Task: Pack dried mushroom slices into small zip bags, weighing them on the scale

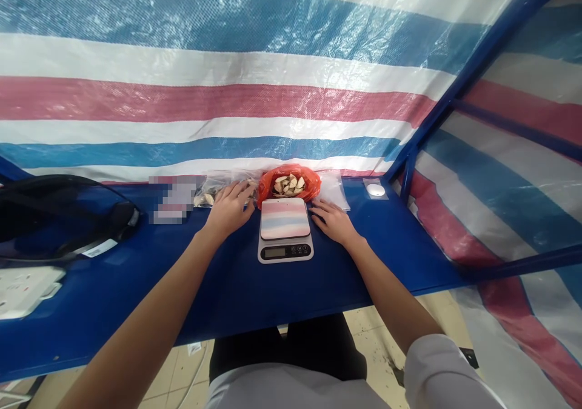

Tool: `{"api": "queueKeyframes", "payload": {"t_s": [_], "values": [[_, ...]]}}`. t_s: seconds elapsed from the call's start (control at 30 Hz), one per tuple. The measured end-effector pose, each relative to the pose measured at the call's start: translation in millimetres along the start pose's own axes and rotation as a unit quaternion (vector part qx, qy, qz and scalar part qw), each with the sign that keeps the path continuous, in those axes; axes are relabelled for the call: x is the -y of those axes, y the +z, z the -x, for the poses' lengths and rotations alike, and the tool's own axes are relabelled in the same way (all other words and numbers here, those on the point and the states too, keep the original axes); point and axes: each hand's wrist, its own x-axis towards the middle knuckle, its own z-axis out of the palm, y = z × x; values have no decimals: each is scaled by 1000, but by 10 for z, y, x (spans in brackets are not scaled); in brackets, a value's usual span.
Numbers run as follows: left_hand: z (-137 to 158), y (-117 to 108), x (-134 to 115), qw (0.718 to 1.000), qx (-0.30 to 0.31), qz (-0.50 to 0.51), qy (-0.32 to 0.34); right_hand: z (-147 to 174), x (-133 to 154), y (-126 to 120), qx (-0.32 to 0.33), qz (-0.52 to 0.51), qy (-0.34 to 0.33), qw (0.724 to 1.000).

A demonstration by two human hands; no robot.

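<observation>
A kitchen scale (285, 220) with a shiny top plate stands in front of me on the blue table. Behind it sits an open red plastic bag (266, 188) holding pale dried slices (289, 185). My left hand (231, 206) lies with its fingers spread over clear bags of similar dried pieces (207, 194), left of the scale; whether it presses on them I cannot tell. To the right of the scale, my right hand (333, 220) rests flat, fingers apart, by the near edge of a stack of clear empty bags (335, 186). Neither hand grips anything.
On the blue table (236, 294), a small white oval item (375, 189) lies at the right. Black headgear with a strap (122, 218) and a white power strip (27, 291) occupy the left. A blue frame post (427, 136) and striped sheeting (218, 103) enclose the back and right.
</observation>
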Motion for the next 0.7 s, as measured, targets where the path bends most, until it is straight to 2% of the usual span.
{"api": "queueKeyframes", "payload": {"t_s": [0.1, 0.2, 0.57, 0.7], "values": [[-62, 67, 69, 999, 50, -20, 1, 12, 4, 31, -4, -8, 2, 1000], [-94, 120, 117, 997, 68, -36, 6, 19, 3, 45, -3, -13, 1, 1000], [-152, 149, 279, 999, 30, 16, 26, 17, -16, 63, 3, -27, 5, 1000], [-141, 169, 305, 999, -7, 31, 19, 18, -13, 55, 6, -25, 5, 1000]]}}
